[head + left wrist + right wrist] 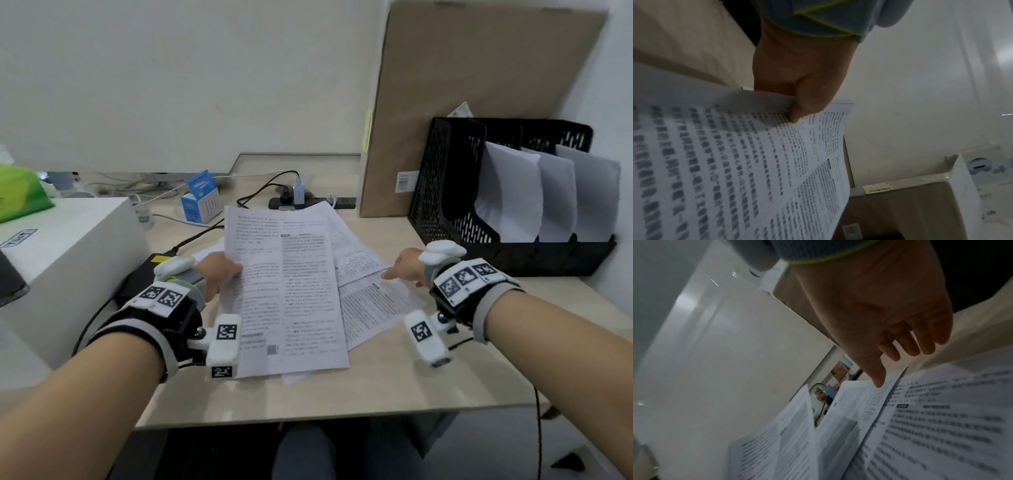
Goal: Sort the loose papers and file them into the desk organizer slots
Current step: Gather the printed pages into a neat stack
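A printed sheet (284,291) is lifted at its left edge, pinched by my left hand (221,270) between thumb and fingers; the left wrist view shows the thumb on top of this sheet (731,162). More printed papers (370,291) lie fanned on the desk beneath and to the right. My right hand (404,270) hovers over their right edge with its fingers (877,374) straight, a fingertip touching a lower paper (941,434). A black mesh desk organizer (455,205) stands at the right, with white sheets (510,195) leaning in its slots.
A large cardboard sheet (462,102) leans on the wall behind the organizer. A white box (68,246) fills the left side. A power strip with a charger (298,198), cables and a small blue carton (202,198) sit at the back. The desk's front edge (308,414) is near.
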A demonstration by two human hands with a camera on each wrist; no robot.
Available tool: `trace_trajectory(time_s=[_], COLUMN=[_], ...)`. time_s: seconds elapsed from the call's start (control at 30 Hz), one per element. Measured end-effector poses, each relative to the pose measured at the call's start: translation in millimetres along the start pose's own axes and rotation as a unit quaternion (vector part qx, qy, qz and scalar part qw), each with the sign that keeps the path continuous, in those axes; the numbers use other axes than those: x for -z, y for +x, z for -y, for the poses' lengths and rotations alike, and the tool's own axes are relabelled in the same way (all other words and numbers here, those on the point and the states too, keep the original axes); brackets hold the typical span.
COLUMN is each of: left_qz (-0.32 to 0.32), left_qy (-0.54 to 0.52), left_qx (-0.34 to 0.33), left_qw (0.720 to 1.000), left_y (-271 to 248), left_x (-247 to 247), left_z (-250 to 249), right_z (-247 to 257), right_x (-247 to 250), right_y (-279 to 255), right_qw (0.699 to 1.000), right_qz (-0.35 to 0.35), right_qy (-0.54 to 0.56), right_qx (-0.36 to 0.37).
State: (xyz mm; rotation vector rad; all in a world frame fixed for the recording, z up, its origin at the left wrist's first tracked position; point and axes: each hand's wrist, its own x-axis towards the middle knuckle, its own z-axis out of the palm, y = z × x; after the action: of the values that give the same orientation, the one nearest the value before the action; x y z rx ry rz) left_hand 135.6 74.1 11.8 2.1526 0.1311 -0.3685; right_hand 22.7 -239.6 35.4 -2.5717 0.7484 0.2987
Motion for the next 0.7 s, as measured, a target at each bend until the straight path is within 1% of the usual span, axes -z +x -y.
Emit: trace_trajectory(time_s=[0.07, 0.13, 0.23, 0.3, 0.37, 0.43, 0.53, 0.57, 0.63, 0.7], left_qz=[0.035, 0.038, 0.028, 0.051, 0.073, 0.073, 0.093, 0.107, 0.120, 0.119], left_qy=[-0.038, -0.057, -0.065, -0.074, -0.083, -0.093, -0.150, -0.170, -0.197, -0.201], left_qx=[0.007, 0.001, -0.015, 0.001, 0.005, -0.003, 0.013, 0.021, 0.027, 0.022], left_qw=[0.999, 0.998, 0.997, 0.996, 0.994, 0.993, 0.984, 0.979, 0.973, 0.972], left_y=[13.7, 23.0, 32.1, 37.5, 39.2, 44.7, 39.4, 38.7, 39.2, 37.4], left_x=[-6.1, -13.4, -21.0, -25.3, -29.5, -32.7, -30.8, -29.8, -28.0, -28.1], left_z=[0.1, 1.1, -0.8, 0.0, 6.2, 12.1, 12.7, 13.4, 15.1, 14.1], right_z=[7.2, 12.7, 16.2, 20.8, 25.1, 28.0, 24.9, 21.4, 19.9, 18.7], right_x=[2.7, -3.4, -15.2, -15.8, -11.3, -7.5, -14.4, -17.2, -19.6, -16.8], right_y=[17.4, 32.8, 51.0, 63.2, 65.1, 67.6, 69.3, 74.0, 77.4, 80.2], right_qw=[1.000, 1.000, 0.997, 0.997, 0.997, 0.996, 0.995, 0.996, 0.999, 0.999], right_qz=[-0.001, -0.002, 0.000, 0.015, 0.038, 0.058, 0.041, 0.032, 0.032, -0.002], right_qy=[0.004, -0.012, -0.073, -0.077, -0.068, -0.066, -0.091, -0.086, -0.024, 0.043], right_qx=[0.005, 0.009, 0.005, 0.016, 0.017, 0.010, -0.012, -0.019, -0.004, 0.005])
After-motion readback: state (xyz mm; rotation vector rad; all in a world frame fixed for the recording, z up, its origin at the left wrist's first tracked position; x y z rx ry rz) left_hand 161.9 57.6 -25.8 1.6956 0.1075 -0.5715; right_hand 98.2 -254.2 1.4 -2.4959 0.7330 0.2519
